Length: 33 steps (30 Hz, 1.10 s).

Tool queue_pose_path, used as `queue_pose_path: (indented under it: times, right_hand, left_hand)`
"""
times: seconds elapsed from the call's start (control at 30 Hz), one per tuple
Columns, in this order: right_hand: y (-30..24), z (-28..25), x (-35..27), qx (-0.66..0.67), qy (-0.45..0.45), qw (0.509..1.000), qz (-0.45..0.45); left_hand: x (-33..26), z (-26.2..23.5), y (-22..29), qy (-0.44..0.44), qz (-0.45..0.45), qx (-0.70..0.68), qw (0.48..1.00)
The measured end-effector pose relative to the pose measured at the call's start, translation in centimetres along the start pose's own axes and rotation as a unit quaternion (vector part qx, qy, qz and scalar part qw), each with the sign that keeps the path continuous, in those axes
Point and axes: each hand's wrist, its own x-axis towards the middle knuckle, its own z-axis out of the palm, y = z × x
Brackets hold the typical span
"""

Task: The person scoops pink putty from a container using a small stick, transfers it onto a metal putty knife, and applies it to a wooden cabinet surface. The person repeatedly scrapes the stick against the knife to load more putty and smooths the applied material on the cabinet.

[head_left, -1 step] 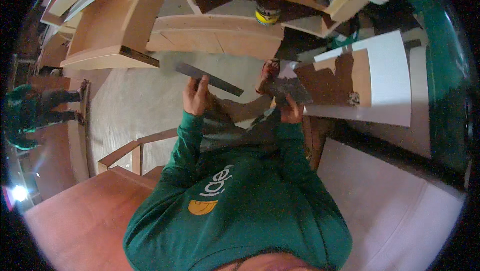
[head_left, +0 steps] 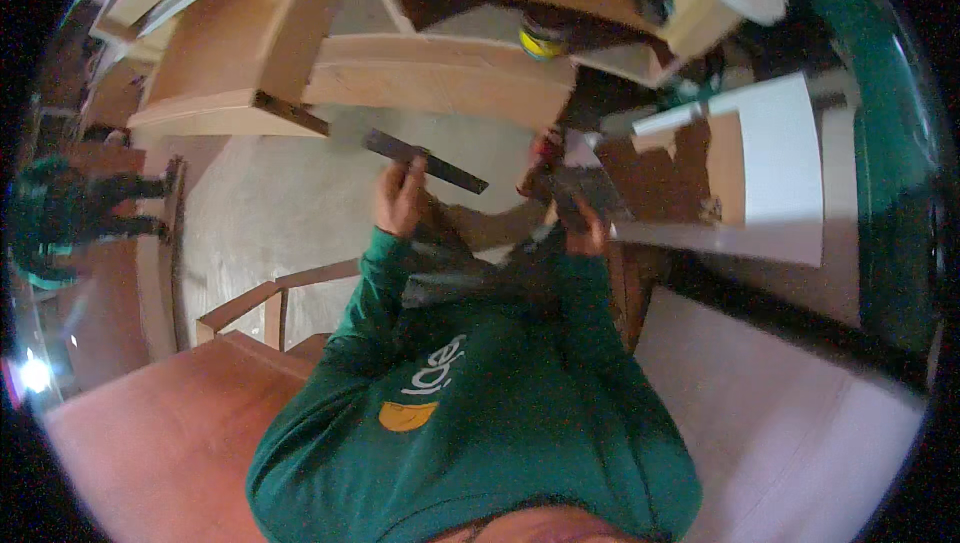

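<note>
My left hand (head_left: 400, 201) grips a dark, flat, narrow strip (head_left: 450, 172) between thumb and fingers, tilted down to the right above the grey floor. To its right, my right hand (head_left: 590, 231) is closed on a dark grey flat piece (head_left: 585, 181), which looks like a thin sheet. Motion smears that piece, so its exact kind does not show. The two held things are apart. Just beyond the right hand's piece is something red (head_left: 546, 148), too blurred to name.
An open wooden frame (head_left: 230, 108) stands ahead on the left. A yellow-and-dark can (head_left: 541, 43) sits by a wooden board (head_left: 430, 73). White and brown panels (head_left: 785, 163) lie right. Reddish board (head_left: 170, 433) is near left, pale board (head_left: 770, 423) near right. Another person (head_left: 60, 218) stands far left.
The view has shifted slightly, so the surroundings sit a little lower and further right. Both hands keep their hold; the right hand's piece looks more blurred.
</note>
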Motion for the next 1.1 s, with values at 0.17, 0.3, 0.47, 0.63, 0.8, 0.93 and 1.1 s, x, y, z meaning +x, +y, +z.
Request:
queue_pose_path:
  times: [0.17,0.3,0.47,0.63,0.8,0.93,1.1]
  right_hand:
    - [-2.3,-8.6,2.7,0.007,-0.081,0.978,0.191]
    - [-3.5,-12.2,5.2,-0.141,0.015,0.983,0.118]
    - [-2.8,-3.0,2.1,-0.215,0.069,0.965,-0.134]
    - [-4.4,3.5,0.1,-0.200,0.054,0.969,-0.131]
    - [-5.5,11.1,-1.1,-0.006,0.155,0.981,-0.116]
    - [-6.4,13.1,-3.3,-0.034,0.147,0.980,-0.132]
    - [-7.3,15.1,-4.2,-0.004,0.042,0.987,-0.156]
  left_hand:
    - [1.0,0.1,-0.5,-0.195,0.039,-0.020,0.980]
    - [-1.5,1.1,-0.6,-0.261,-0.030,-0.192,0.946]
    - [-2.7,1.0,-3.3,-0.176,-0.010,0.005,0.984]
    - [-2.9,1.3,-5.6,-0.200,-0.030,-0.084,0.976]
    - [-4.4,1.9,-2.7,-0.232,0.075,0.009,0.970]
    - [-5.1,2.2,1.9,-0.318,0.063,0.222,0.920]
    - [-4.3,3.7,2.1,-0.393,0.119,0.226,0.883]
